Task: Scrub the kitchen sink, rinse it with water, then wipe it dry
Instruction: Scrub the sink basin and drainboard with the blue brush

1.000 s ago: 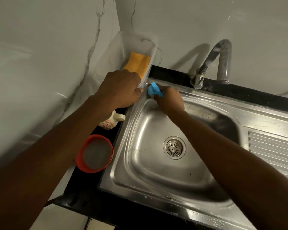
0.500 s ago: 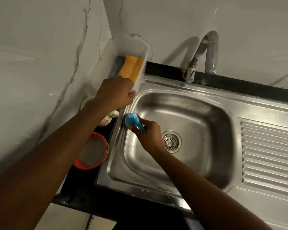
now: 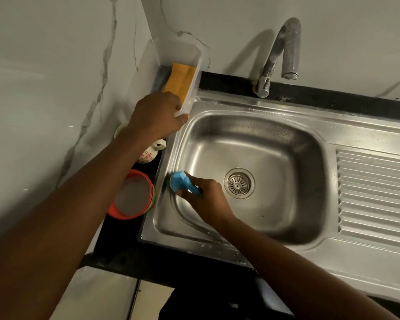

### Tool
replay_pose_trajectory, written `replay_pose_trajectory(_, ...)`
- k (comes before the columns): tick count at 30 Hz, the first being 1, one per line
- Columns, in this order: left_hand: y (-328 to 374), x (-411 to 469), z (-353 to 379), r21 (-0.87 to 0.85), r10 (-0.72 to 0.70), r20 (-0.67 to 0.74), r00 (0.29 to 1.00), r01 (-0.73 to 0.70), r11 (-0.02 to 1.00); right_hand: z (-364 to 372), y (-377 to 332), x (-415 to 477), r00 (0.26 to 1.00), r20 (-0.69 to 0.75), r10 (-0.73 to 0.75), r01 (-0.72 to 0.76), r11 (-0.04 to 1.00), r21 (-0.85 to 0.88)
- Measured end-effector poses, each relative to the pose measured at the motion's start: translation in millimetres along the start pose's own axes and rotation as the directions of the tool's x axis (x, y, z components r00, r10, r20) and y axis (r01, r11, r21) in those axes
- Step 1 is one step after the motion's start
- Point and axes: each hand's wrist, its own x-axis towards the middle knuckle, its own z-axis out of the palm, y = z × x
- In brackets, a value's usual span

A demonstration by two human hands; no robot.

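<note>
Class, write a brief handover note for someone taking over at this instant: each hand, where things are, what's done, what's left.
Left hand grips the near end of the clear container, which holds an orange cloth, beside the sink.
Right hand grips the blue scrubber against the sink's left wall.
Tap shows no water running.
Done: scrubbing begun. Left: finish scrubbing, rinse, wipe dry.

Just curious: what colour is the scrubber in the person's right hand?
The scrubber is light blue, clearest in the head view.
</note>
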Motion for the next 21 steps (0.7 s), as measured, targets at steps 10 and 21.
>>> replay_pose_trajectory(10, 32, -75, -21, -0.324, -0.063, -0.335, 0.940, -0.052, 0.945, -14, -32, 50, 0.922, -0.041, 0.385, -0.284, 0.744, 0.604)
replay_pose_trajectory(21, 50, -174, 2, -0.621, -0.286, -0.065, 0.956, 0.185, 0.761, -10, -7, 80, 0.702, 0.412, 0.581, -0.602, 0.174, 0.780)
